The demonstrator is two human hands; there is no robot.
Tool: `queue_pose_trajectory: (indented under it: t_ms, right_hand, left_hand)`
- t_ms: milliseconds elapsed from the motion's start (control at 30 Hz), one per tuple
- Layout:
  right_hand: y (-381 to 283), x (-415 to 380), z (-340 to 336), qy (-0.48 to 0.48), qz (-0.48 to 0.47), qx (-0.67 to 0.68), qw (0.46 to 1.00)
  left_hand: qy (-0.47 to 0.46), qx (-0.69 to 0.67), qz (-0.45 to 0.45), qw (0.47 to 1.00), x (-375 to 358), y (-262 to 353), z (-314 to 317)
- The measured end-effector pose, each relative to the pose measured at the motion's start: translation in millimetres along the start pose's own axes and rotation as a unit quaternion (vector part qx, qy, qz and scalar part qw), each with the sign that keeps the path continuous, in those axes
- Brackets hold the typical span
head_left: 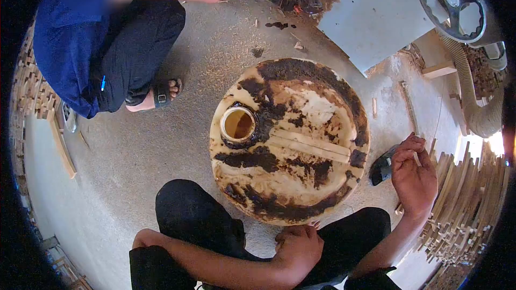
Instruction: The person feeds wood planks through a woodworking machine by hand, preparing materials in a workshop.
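In front of my knees stands a round cream plastic drum [301, 182], its top streaked with dark brown, sticky-looking smears. A white-rimmed round opening [222, 129] sits at its left, with yellow-brown showing inside. My right hand [415, 177] is raised to the right of the drum, fingers pinched together. A thin wooden stick [408, 104] runs up from its fingertips. My left hand [301, 248] is curled closed between my knees, just below the drum's near edge; nothing shows in it, though some fingers are hidden.
Another person [80, 48] squats at upper left, a hand reaching to a dark, clear-plastic item [309, 0]. A grey panel [371, 16] and a handwheel [452, 0] are at upper right, beside a ribbed hose [473, 102]. Stacked wood strips [462, 198] lie right. Sawdust covers the floor [134, 150].
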State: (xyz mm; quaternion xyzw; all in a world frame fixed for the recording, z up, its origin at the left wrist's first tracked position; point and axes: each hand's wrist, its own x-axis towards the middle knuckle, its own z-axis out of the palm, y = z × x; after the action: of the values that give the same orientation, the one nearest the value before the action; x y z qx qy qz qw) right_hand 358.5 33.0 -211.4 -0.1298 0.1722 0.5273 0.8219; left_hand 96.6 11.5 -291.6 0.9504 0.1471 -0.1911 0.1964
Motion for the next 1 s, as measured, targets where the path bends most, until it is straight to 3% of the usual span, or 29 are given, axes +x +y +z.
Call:
queue_pose_trajectory:
  t_ms: [1000]
  right_hand:
    - [3.0,-2.1,-1.1,-0.023,0.013,-0.004,1.0]
  left_hand:
    - [0.031,0.021,-0.006,0.999,0.3,4.6,-2.3]
